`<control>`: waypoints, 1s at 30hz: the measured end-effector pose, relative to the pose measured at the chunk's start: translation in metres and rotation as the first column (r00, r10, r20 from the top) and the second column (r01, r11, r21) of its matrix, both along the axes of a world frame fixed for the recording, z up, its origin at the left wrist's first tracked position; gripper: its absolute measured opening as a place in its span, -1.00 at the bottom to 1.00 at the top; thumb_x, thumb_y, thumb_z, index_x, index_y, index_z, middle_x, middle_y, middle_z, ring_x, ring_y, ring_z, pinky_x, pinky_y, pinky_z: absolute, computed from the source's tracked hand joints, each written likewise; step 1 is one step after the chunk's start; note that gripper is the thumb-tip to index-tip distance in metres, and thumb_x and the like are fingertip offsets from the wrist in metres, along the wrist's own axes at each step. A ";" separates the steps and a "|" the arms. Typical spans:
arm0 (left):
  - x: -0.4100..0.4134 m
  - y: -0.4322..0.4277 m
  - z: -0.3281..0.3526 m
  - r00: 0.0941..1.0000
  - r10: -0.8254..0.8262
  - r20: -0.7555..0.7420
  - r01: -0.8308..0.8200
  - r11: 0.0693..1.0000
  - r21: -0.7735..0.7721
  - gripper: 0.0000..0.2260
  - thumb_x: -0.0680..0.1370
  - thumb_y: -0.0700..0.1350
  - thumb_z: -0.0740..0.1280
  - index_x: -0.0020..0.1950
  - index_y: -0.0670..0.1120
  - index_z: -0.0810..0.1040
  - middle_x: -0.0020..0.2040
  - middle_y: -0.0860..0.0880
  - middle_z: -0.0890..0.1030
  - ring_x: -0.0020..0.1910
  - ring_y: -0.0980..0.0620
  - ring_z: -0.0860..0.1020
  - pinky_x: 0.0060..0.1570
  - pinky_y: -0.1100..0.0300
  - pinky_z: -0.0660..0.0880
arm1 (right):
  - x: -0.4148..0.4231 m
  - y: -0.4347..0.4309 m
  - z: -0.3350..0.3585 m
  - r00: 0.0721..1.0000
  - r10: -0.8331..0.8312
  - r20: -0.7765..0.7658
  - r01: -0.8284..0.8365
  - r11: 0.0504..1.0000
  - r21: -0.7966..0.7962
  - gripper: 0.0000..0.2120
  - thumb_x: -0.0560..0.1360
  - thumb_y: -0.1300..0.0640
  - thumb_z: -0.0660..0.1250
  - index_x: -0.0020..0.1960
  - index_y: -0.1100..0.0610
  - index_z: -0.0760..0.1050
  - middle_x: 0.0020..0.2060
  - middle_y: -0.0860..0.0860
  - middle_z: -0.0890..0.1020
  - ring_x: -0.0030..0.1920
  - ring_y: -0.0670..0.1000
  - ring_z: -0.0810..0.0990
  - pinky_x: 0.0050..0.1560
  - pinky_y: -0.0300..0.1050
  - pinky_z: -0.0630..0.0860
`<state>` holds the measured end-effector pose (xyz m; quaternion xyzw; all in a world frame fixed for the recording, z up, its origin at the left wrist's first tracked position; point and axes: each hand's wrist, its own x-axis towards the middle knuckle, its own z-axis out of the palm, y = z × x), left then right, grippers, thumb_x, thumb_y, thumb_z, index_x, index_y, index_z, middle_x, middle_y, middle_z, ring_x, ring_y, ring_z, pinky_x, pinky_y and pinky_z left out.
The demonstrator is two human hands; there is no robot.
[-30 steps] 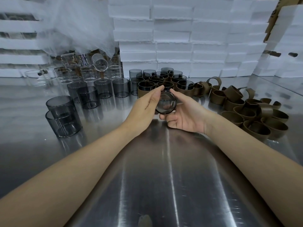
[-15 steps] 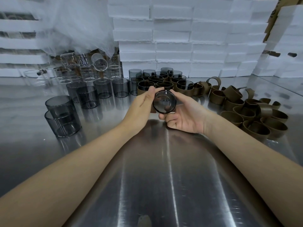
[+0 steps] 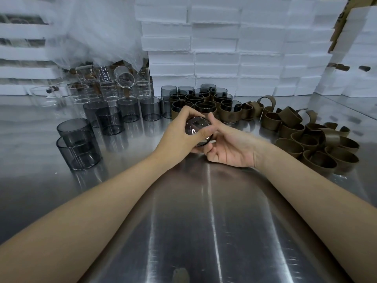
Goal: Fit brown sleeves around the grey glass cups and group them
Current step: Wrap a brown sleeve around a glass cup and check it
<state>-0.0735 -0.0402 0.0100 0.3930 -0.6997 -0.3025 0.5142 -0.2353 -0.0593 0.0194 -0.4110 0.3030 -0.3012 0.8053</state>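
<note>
Both my hands hold one grey glass cup [image 3: 199,129] above the steel table, its round base turned toward me. My left hand [image 3: 179,133] grips it from the left with fingers curled over the top. My right hand [image 3: 226,146] holds it from the right and below. Whether a brown sleeve sits on this cup is hidden by my fingers. Behind it stands a group of sleeved grey cups [image 3: 204,105]. Bare grey cups [image 3: 110,119] stand to the left, two of them stacked [image 3: 77,144]. Loose brown sleeves [image 3: 314,139] lie heaped at the right.
Clear glass cups [image 3: 106,88] cluster at the back left under plastic wrap. White foam boxes [image 3: 224,48] are stacked along the back. The steel table [image 3: 204,221] stretches toward me.
The cup has tipped so its base now faces up toward me more, and my left fingers have curled further over it. Both hands stayed in about the same place.
</note>
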 end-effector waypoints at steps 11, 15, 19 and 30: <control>0.002 -0.004 -0.002 0.991 0.121 0.055 -0.114 0.988 -0.106 -0.67 0.70 -0.01 0.09 0.01 -0.23 0.49 -0.24 0.08 0.54 -0.25 0.27 0.53 -0.19 0.36 0.40 | 0.002 0.006 0.000 0.999 0.020 -0.025 -0.021 0.998 -0.063 -0.54 0.38 -0.12 0.41 0.12 0.19 0.49 -0.04 0.34 0.64 -0.30 -0.02 0.63 -0.25 -0.22 0.62; 0.002 -0.005 -0.004 0.993 0.088 0.079 -0.080 0.992 -0.098 -0.68 0.71 -0.05 0.03 0.18 -0.21 0.49 0.03 -0.15 0.62 0.02 0.01 0.58 0.00 0.22 0.52 | 0.003 0.008 0.000 0.999 -0.040 -0.017 0.038 0.995 -0.094 -0.65 0.42 0.01 0.42 0.13 0.13 0.48 -0.15 0.21 0.61 -0.29 -0.03 0.61 -0.24 -0.25 0.59; 0.002 -0.006 -0.003 0.993 0.052 0.102 -0.046 0.997 -0.056 -0.76 0.67 -0.05 0.20 0.30 -0.08 0.45 0.07 0.04 0.61 0.09 0.14 0.56 0.15 0.23 0.48 | 0.001 0.007 0.003 0.997 -0.081 0.020 0.082 0.993 -0.080 -0.68 0.43 -0.02 0.39 0.03 0.18 0.45 -0.27 0.13 0.57 -0.37 -0.05 0.54 -0.33 -0.28 0.52; 0.002 -0.004 0.001 0.992 0.124 -0.011 -0.123 0.972 -0.202 -0.73 0.70 -0.17 0.10 0.26 -0.18 0.55 0.27 0.01 0.58 0.26 0.20 0.51 0.25 0.37 0.39 | 0.009 0.006 -0.001 0.965 -0.252 -0.065 0.222 0.928 -0.298 -0.73 0.41 0.29 0.44 0.00 0.15 0.38 -0.35 0.07 0.60 -0.39 -0.07 0.52 -0.36 -0.29 0.47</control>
